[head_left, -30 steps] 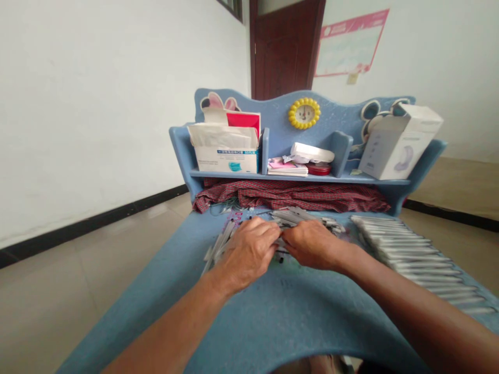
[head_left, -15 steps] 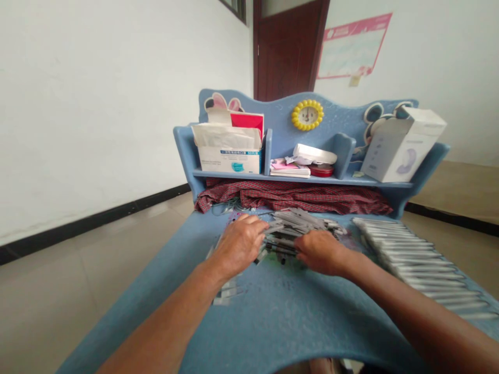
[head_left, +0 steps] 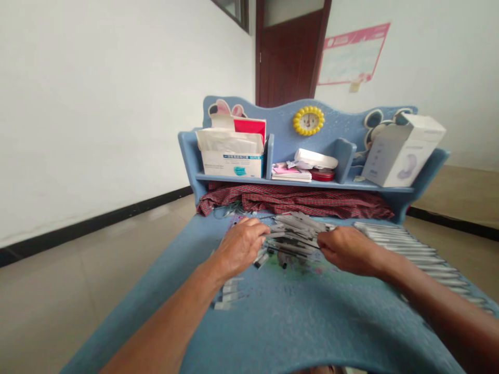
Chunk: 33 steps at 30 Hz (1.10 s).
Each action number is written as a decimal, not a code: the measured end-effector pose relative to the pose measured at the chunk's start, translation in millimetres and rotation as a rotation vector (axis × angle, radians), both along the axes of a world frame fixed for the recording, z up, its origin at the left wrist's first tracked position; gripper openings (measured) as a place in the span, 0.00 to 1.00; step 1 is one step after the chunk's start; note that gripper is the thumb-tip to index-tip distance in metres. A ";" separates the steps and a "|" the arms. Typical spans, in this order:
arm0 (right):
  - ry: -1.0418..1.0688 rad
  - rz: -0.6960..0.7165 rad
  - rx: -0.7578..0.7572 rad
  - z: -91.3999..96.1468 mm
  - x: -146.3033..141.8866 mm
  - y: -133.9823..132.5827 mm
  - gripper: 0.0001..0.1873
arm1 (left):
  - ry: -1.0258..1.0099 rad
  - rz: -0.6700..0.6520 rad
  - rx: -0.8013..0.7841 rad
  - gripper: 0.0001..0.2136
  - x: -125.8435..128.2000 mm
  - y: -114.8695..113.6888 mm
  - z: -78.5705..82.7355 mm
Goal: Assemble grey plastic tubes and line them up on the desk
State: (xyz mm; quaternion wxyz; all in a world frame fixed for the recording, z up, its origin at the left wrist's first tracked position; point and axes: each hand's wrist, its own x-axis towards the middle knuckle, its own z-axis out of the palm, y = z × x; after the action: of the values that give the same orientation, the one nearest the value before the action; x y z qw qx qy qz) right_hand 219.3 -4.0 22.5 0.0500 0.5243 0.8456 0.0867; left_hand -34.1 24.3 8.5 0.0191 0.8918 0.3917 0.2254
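Observation:
A loose pile of grey pens (head_left: 298,228), some with black ends, lies on the blue desk between my two hands. At the pile's left edge my left hand (head_left: 242,244) is closed, fingertips pinched together; what they hold is hidden. My right hand (head_left: 345,250) is closed at the pile's right side, with a thin dark rod (head_left: 310,245) reaching its fingertips; blur hides its exact kind. Beside my left wrist lie several small translucent pieces (head_left: 229,295), like pen caps. Beyond my right hand, pens in a neat row (head_left: 413,252) lie side by side, partly covered by my forearm.
The blue desk (head_left: 273,322) has a raised shelf holding a face-mask box (head_left: 234,163), papers (head_left: 290,175), a red tin (head_left: 323,175) and a white box (head_left: 397,156). A yellow clock (head_left: 309,120) is on the backboard. Red checked cloth (head_left: 296,200) is tucked beneath the shelf.
My right hand has moved right, out from the pile's middle toward the pen row. My left hand stays at nearly the same place. The view has tilted slightly.

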 end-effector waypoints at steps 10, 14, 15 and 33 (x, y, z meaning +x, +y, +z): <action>-0.059 0.058 0.116 1.8 10.6 -8.4 0.12 | 0.016 -0.055 0.010 0.09 1.0 2.4 -6.3; -0.094 0.073 0.138 1.1 7.5 -7.9 0.11 | 0.049 -0.083 0.014 0.10 2.3 2.8 -8.3; -0.105 0.082 0.144 1.0 7.3 -7.7 0.11 | 0.056 -0.087 0.012 0.11 2.3 2.5 -8.1; -0.119 0.317 0.307 10.8 -3.4 -17.5 0.08 | -0.138 -0.123 -0.403 0.09 8.3 -7.1 5.7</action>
State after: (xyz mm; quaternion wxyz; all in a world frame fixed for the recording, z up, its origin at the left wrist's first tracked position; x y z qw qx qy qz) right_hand 215.9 -21.6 33.3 0.0053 0.3805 0.8898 0.2520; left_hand -25.8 17.2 14.2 0.2376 0.8747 0.3714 0.2014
